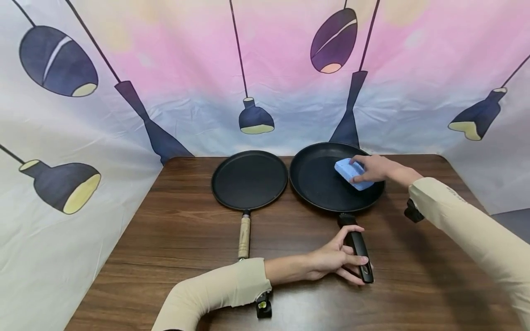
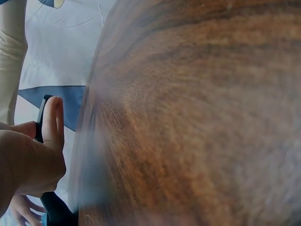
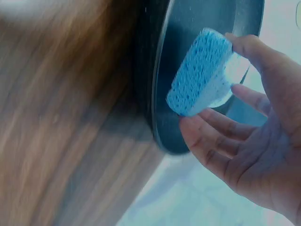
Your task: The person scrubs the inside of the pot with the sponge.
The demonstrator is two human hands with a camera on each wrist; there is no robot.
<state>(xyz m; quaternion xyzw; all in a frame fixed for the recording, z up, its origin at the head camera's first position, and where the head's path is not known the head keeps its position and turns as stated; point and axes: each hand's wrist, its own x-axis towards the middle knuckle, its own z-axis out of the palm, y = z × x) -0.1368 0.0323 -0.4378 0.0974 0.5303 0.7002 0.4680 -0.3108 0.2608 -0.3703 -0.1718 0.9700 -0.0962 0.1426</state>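
Note:
My right hand (image 1: 374,168) pinches a light blue sponge (image 1: 347,169) between thumb and fingers, over the right side of a black frying pan (image 1: 312,177). In the right wrist view, the porous sponge (image 3: 200,70) sits inside the pan's raised rim, with the fingertips at its edges. My left hand (image 1: 329,258) grips the pan's black handle (image 1: 358,243), which points towards the front of the table. From the left wrist, the hand (image 2: 35,162) shows wrapped about the handle, with part of the handle (image 2: 55,209) emerging below it.
A flat, low-rimmed black pan (image 1: 250,179) with a wooden handle (image 1: 244,236) lies just left of the frying pan. Both stand near the back edge of a brown wooden table (image 1: 174,230). Behind hangs a cloth backdrop (image 1: 182,82) printed with lamps.

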